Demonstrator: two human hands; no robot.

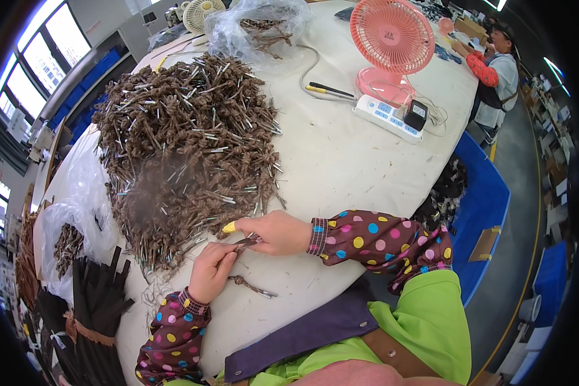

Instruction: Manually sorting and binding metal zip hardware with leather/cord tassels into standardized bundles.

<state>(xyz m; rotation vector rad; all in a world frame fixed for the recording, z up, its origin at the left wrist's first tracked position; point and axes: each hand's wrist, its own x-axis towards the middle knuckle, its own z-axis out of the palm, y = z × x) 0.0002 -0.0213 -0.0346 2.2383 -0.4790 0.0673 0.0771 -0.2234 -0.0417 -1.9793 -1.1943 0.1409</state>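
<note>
Close together at the near edge of a big pile of brown knotted cords with silvery tips (199, 122), my two hands meet over the table. My left hand (210, 269) pinches one end of a short brown cord (246, 244). My right hand (275, 233) is closed on its other end, with a yellow cover on one fingertip. Fingers hide most of this cord. A single knotted cord with metal tips (254, 287) lies on the pale tabletop just below my hands.
A pink fan (392, 35) and a white power strip (387, 118) stand at the far right. Plastic bags of cords (260, 29) sit behind and left of the pile. Black strips (96, 309) lie bundled at left. Beyond the right edge are a blue bin (482, 199) and another person (498, 74).
</note>
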